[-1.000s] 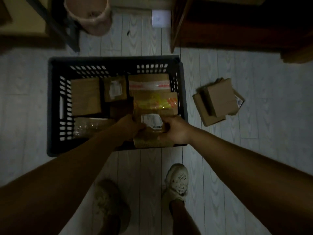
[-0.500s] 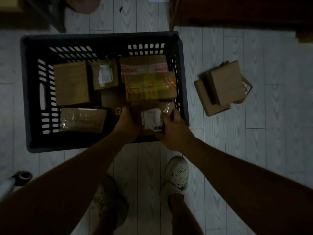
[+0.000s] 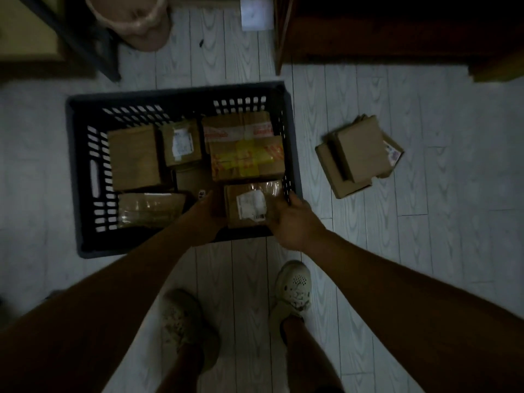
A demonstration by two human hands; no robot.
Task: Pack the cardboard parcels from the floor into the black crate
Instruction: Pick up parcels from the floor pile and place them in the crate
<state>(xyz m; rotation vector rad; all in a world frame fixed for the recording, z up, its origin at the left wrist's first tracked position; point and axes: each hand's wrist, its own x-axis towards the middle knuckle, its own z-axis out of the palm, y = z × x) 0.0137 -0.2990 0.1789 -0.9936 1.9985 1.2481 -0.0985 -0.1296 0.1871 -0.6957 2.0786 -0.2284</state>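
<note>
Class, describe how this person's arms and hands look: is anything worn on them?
The left arm and right arm are bare, with no sleeves in view. The left hand and right hand wear no gloves; no watch, bracelet or ring shows, though dim light could hide small details.

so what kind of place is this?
Probably a dim room in a home or small office, not a warehouse: pale wood-look plank floor, dark wooden furniture along the far side, a lined waste bin. The black crate and loose parcels sit straight on the floor.
</note>
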